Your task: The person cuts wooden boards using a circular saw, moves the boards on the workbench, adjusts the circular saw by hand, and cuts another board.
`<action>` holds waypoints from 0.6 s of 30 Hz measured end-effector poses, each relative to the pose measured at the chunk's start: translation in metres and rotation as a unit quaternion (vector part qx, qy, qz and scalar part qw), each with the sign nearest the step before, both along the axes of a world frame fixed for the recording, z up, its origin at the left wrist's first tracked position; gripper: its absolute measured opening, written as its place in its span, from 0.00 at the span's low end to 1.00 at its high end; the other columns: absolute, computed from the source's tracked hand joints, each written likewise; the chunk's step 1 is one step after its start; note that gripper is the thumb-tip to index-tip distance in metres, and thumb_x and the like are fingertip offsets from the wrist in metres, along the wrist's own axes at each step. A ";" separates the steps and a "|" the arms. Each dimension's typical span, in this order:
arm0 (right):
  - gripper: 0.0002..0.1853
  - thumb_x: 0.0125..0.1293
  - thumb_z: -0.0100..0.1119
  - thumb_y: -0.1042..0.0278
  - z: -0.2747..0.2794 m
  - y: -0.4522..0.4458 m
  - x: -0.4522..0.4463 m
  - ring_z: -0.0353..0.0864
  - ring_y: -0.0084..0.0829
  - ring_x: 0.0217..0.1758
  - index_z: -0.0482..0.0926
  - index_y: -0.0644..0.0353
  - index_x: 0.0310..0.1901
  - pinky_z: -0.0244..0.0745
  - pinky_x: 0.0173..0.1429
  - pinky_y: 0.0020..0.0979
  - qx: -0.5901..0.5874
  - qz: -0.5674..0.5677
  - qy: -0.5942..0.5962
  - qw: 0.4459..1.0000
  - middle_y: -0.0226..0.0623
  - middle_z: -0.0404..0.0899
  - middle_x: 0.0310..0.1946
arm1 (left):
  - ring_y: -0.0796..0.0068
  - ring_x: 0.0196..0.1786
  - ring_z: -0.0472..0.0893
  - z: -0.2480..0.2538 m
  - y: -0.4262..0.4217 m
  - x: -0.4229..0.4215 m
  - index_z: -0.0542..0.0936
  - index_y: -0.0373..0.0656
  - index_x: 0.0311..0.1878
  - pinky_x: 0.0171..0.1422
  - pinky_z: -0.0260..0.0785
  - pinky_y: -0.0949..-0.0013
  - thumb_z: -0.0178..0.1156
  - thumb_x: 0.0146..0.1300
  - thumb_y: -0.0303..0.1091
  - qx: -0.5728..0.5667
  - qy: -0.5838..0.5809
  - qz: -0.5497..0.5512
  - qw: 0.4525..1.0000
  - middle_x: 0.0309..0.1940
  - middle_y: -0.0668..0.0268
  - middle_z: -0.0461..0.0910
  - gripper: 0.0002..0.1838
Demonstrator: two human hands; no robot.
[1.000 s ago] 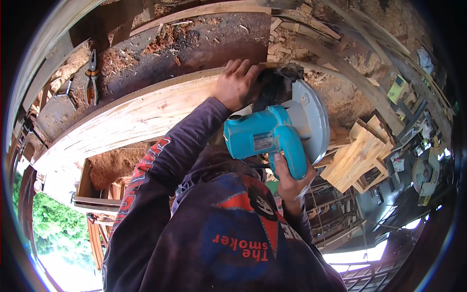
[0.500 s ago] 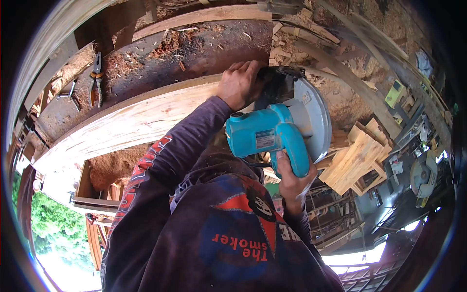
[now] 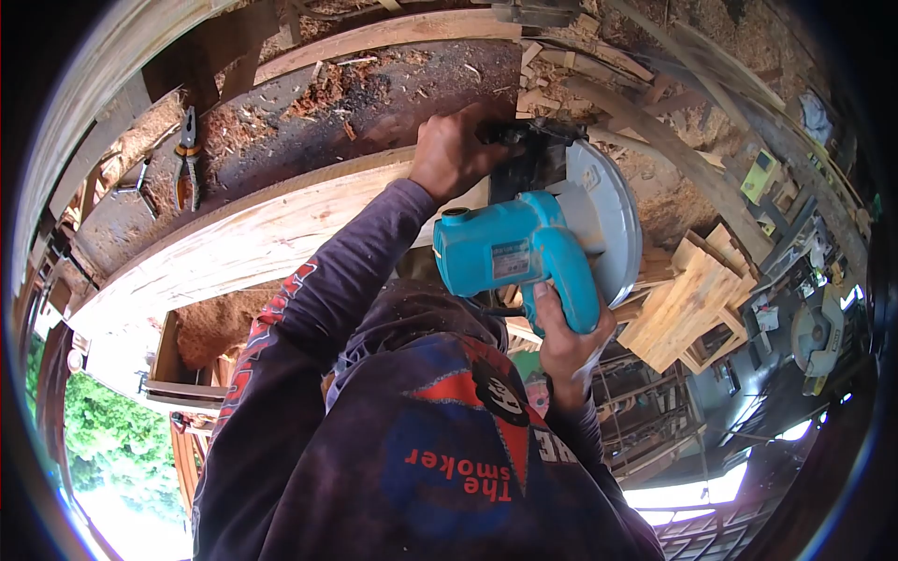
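Observation:
A teal circular saw (image 3: 496, 251) with a grey blade guard lies at the right end of a long pale wooden board (image 3: 281, 224). My right hand (image 3: 569, 338) is wrapped round its rear handle, thumb on top. At the saw's black base plate, my left hand (image 3: 454, 154) has its fingers curled round the far edge by a clamp or knob; the fingertips are partly hidden. The blade is out of sight under the guard and base.
Pliers (image 3: 187, 159) and a small metal tool (image 3: 140, 190) lie on the dark, chip-strewn surface (image 3: 421, 84) beyond the board. Stacked wood pieces (image 3: 678, 304) are at the right, with another saw (image 3: 817, 337) farther right. Sawdust and offcuts cover the ground.
My left hand has shifted slightly left and up, and its fingers now curl over the far edge of the base plate. The saw and my right hand have barely moved.

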State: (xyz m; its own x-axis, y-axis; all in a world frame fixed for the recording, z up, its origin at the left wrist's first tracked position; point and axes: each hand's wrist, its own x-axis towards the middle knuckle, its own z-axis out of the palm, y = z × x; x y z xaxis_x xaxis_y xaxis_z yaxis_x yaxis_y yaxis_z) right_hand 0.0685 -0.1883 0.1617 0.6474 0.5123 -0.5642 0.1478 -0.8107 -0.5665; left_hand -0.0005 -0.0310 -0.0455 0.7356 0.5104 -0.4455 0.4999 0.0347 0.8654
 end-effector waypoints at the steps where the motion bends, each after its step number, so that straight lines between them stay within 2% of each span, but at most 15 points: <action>1: 0.06 0.62 0.68 0.74 0.000 0.002 0.000 0.81 0.39 0.24 0.81 0.68 0.37 0.74 0.30 0.38 -0.002 -0.022 0.008 1.000 0.43 0.79 0.28 | 0.68 0.43 0.90 0.000 0.001 0.001 0.86 0.51 0.55 0.51 0.82 0.65 0.76 0.56 0.44 -0.012 0.009 -0.001 1.000 0.43 0.62 0.90 0.23; 3: 0.06 0.63 0.68 0.74 -0.001 0.004 0.001 0.81 0.40 0.25 0.81 0.67 0.37 0.74 0.30 0.38 -0.003 -0.045 0.016 0.999 0.44 0.79 0.29 | 0.69 0.44 0.90 -0.002 0.002 0.002 0.86 0.50 0.56 0.52 0.82 0.66 0.76 0.56 0.43 -0.024 0.022 -0.008 0.999 0.44 0.62 0.90 0.23; 5: 0.06 0.63 0.68 0.75 -0.002 0.005 0.002 0.81 0.42 0.26 0.82 0.68 0.38 0.74 0.30 0.39 0.011 0.022 -0.027 0.999 0.44 0.79 0.29 | 0.69 0.45 0.90 -0.005 0.003 0.002 0.86 0.50 0.57 0.53 0.81 0.66 0.76 0.56 0.43 -0.037 0.036 -0.013 0.999 0.46 0.61 0.90 0.24; 7: 0.06 0.63 0.68 0.75 -0.002 0.005 0.004 0.81 0.42 0.26 0.82 0.68 0.39 0.73 0.30 0.39 0.011 0.040 -0.031 0.999 0.44 0.78 0.30 | 0.62 0.44 0.90 -0.009 0.004 -0.001 0.86 0.45 0.54 0.52 0.81 0.62 0.75 0.56 0.47 -0.077 -0.025 0.021 0.996 0.42 0.55 0.89 0.25; 8: 0.07 0.63 0.68 0.76 -0.001 0.005 0.005 0.81 0.42 0.26 0.82 0.68 0.40 0.73 0.30 0.40 0.011 0.059 -0.035 0.998 0.45 0.78 0.30 | 0.62 0.44 0.90 -0.011 0.003 -0.001 0.86 0.45 0.54 0.52 0.81 0.62 0.75 0.56 0.47 -0.077 -0.025 0.021 0.996 0.42 0.55 0.89 0.25; 11: 0.07 0.62 0.68 0.77 -0.003 0.006 0.005 0.80 0.42 0.26 0.82 0.67 0.41 0.73 0.29 0.40 0.011 0.087 -0.051 0.995 0.44 0.77 0.30 | 0.63 0.48 0.89 -0.017 0.002 -0.003 0.86 0.43 0.56 0.55 0.80 0.62 0.76 0.56 0.44 -0.139 -0.029 0.049 0.989 0.45 0.55 0.89 0.25; 15: 0.07 0.61 0.68 0.79 -0.002 0.012 0.007 0.80 0.43 0.25 0.82 0.67 0.40 0.72 0.29 0.41 0.015 0.049 -0.037 0.998 0.44 0.77 0.30 | 0.68 0.50 0.88 -0.009 0.008 -0.004 0.85 0.37 0.54 0.57 0.79 0.64 0.74 0.58 0.37 -0.206 -0.072 0.090 0.972 0.47 0.55 0.88 0.22; 16: 0.07 0.61 0.69 0.79 -0.002 0.013 0.009 0.80 0.43 0.25 0.83 0.66 0.40 0.72 0.28 0.41 0.014 0.076 -0.046 0.996 0.44 0.78 0.30 | 0.70 0.49 0.87 -0.006 0.011 -0.004 0.85 0.35 0.52 0.56 0.79 0.65 0.74 0.59 0.35 -0.237 -0.076 0.104 0.963 0.46 0.55 0.88 0.21; 18: 0.07 0.61 0.69 0.79 -0.002 0.016 0.011 0.79 0.43 0.25 0.83 0.66 0.40 0.72 0.28 0.41 0.013 0.103 -0.055 0.993 0.44 0.78 0.30 | 0.71 0.50 0.86 -0.006 0.014 -0.006 0.85 0.37 0.53 0.58 0.78 0.67 0.73 0.60 0.35 -0.233 -0.063 0.088 0.967 0.46 0.57 0.87 0.19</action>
